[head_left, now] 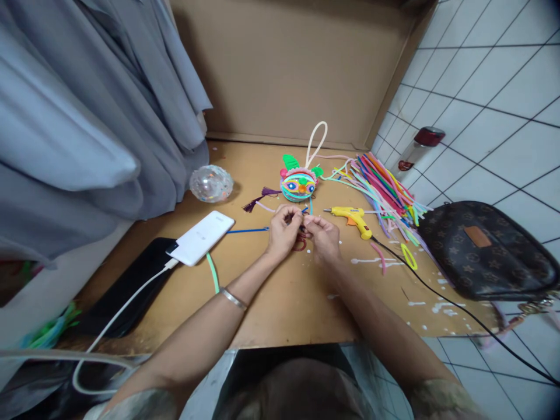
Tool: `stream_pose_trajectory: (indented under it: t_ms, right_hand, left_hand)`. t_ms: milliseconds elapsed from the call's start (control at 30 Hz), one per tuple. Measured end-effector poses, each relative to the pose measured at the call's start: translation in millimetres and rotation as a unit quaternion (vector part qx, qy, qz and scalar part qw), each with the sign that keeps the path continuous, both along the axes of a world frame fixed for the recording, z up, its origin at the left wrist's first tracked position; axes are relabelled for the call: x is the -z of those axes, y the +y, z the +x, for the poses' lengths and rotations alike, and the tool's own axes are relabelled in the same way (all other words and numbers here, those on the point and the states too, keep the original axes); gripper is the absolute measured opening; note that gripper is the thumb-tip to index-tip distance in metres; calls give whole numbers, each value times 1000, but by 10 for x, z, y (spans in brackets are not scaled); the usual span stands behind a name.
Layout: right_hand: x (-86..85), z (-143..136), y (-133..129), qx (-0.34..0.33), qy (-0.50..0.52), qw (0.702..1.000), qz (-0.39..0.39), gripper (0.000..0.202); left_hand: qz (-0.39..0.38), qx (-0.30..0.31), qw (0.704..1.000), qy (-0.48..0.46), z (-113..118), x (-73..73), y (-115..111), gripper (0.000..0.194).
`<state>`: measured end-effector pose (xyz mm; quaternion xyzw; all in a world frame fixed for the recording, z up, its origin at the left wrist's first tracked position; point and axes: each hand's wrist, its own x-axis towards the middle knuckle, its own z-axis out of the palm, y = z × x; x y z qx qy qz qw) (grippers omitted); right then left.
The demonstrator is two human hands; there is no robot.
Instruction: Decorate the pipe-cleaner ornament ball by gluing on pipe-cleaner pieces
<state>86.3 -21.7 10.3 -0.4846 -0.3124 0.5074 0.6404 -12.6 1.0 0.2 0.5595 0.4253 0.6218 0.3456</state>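
My left hand [283,228] and my right hand [324,234] meet just above the table, fingertips pinched close together. Something small and dark shows between them, too covered by the fingers to name. A dark red loop of cord [300,242] is visible below the fingertips. Just beyond the hands sits a colourful lion-head ornament [298,186] with green ears and a cream hanging loop [315,143]. Dark purple tassels [258,201] lie at its left. A blue pipe cleaner [247,230] extends along the table left of my left hand. Right of my right hand lies a yellow glue gun [353,217].
Many coloured pipe cleaners [385,186] are heaped at the back right, near a brown patterned bag [490,248]. A clear plastic ball [212,184], a white power bank [203,236] with a cable and a black tablet-like slab [126,291] are left. The glue gun's black cord [437,297] crosses the right side.
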Motion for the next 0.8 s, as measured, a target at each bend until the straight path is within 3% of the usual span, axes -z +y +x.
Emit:
stream_pose_trajectory:
  t_ms: [200, 300, 433, 567, 700, 800]
  right_hand:
    - [-51, -3, -27, 17, 1, 1000, -2, 31]
    - [-89, -20, -42, 37, 14, 999, -9, 32]
    - [-113, -24, -50, 38, 29, 999, -18, 33]
    - [-99, 0, -47, 27, 33, 999, -21, 34]
    - [-86, 36, -37, 10, 32, 999, -25, 31]
    - [-88, 52, -30, 4, 29, 999, -22, 28]
  left_hand:
    - [-122, 80, 984, -105, 32, -25, -52, 29]
    - [-135, 98, 980, -108, 37, -26, -72, 31]
    - [-19, 41, 999, -15, 25, -7, -65, 21]
    - [101, -2, 990, 95, -14, 7, -57, 15]
    - [143, -25, 974, 176, -37, -6, -76, 15]
    - [140, -19, 973, 184, -37, -23, -91, 16]
